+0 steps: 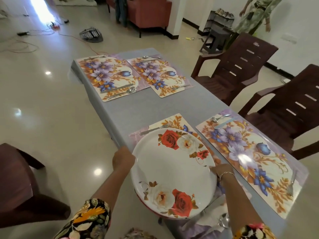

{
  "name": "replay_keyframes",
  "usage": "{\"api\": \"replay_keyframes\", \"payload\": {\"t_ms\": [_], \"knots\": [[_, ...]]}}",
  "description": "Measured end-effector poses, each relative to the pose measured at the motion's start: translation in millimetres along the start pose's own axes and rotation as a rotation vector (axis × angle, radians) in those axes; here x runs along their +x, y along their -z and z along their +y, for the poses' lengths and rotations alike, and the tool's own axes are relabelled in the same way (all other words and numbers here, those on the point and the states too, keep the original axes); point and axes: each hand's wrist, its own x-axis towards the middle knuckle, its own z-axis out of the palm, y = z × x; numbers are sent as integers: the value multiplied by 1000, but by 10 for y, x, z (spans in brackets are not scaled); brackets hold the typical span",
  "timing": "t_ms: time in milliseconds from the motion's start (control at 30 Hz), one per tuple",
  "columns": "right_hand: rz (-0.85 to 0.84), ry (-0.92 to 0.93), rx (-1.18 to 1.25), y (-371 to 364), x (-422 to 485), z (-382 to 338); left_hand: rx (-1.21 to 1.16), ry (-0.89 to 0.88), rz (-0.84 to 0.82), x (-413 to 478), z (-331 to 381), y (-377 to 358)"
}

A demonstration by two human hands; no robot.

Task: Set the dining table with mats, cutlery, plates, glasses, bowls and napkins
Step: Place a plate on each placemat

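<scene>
the big rose plate (172,169) was over the near left mat (174,121), maybe not down yet. the left hand (123,159) held its left rim and the right hand (222,169) pinched its right rim, with most fingers hidden under it. it looked tilted, so it could slip, or bump the fork (155,128) on the bench (146,104).

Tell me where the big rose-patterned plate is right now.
In the head view, the rose-patterned plate sits low and central, held between the left hand and the right hand over the near-left mat, just short of its fork.
</scene>
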Motion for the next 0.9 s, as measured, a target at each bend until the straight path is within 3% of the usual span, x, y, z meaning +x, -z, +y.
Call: {"api": "replay_keyframes", "payload": {"t_ms": [167, 300, 467, 667, 900], "knots": [[-71, 97, -53, 112, -66, -43, -183, 79, -22, -42, 5, 62], [49, 228, -4, 277, -69, -98, -314, 68, -55, -111, 36, 124], [49, 385, 124, 265, -280, -413, -525, 71, -9, -174, -49, 469], [-187, 381, 340, -168, -744, -902, -639, 44, 192, -46, -449, 1028], [-301, 379, 384, -1045, -1052, -1610, -778, 85, 237, 564, -1007, 1726]]}}
